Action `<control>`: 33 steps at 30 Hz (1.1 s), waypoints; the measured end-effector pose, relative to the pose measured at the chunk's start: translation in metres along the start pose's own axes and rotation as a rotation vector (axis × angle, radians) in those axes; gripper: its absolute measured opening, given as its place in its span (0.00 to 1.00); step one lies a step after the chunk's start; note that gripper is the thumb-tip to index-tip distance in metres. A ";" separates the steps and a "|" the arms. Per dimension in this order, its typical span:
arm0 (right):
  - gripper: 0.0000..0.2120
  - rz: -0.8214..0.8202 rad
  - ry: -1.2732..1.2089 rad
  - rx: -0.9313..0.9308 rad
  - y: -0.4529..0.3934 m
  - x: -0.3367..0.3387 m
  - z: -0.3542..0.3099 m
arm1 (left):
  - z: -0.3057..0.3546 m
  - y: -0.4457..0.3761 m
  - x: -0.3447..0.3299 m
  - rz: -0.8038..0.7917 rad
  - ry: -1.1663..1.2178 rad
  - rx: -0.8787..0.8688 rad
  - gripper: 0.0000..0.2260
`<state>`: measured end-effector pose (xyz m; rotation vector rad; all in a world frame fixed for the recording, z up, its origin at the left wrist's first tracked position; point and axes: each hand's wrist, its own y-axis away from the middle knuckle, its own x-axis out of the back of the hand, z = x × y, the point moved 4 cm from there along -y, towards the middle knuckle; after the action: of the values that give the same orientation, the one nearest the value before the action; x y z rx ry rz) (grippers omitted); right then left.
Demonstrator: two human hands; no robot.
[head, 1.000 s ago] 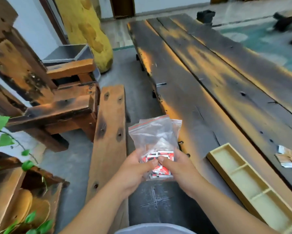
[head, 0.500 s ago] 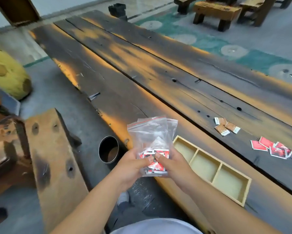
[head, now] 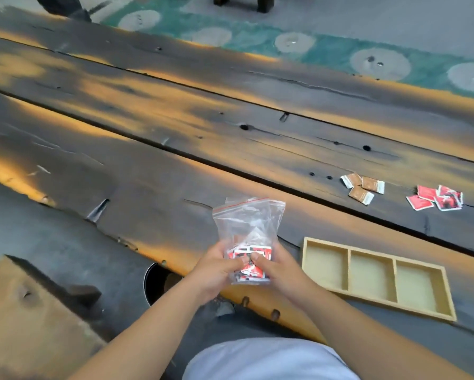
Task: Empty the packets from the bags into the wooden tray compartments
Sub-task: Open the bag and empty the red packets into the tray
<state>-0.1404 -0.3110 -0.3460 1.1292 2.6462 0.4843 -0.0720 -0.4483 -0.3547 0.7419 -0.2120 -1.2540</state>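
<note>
Both hands hold a clear zip bag (head: 248, 223) upright over the table's near edge; red packets (head: 250, 260) lie at its bottom. My left hand (head: 216, 270) grips the bag's lower left, my right hand (head: 278, 267) its lower right, thumbs pressed on the packets. A second clear bag seems to sit behind the first. To the right lies the wooden tray (head: 348, 271) with three compartments, nothing in them. Farther back on the table lie three brown packets (head: 363, 187) and several red packets (head: 436, 198).
The long dark plank table (head: 175, 149) runs across the view. A round dark bin (head: 154, 281) stands under its near edge, left of my hands. A wooden bench (head: 24, 325) is at the lower left. Green patterned floor (head: 326, 53) lies beyond the table.
The view has swung right from the benches to the table. The tray and loose packets have come fully into view. My hands keep the same hold on the bag.
</note>
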 end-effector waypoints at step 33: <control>0.19 0.356 0.430 -0.380 -0.126 -0.065 0.074 | 0.009 -0.113 0.148 0.077 -0.775 0.089 0.26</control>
<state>-0.1547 -0.4252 -0.4579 1.4995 2.5051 1.3698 -0.1169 -0.5997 -0.4534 0.2844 -0.9222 -1.4150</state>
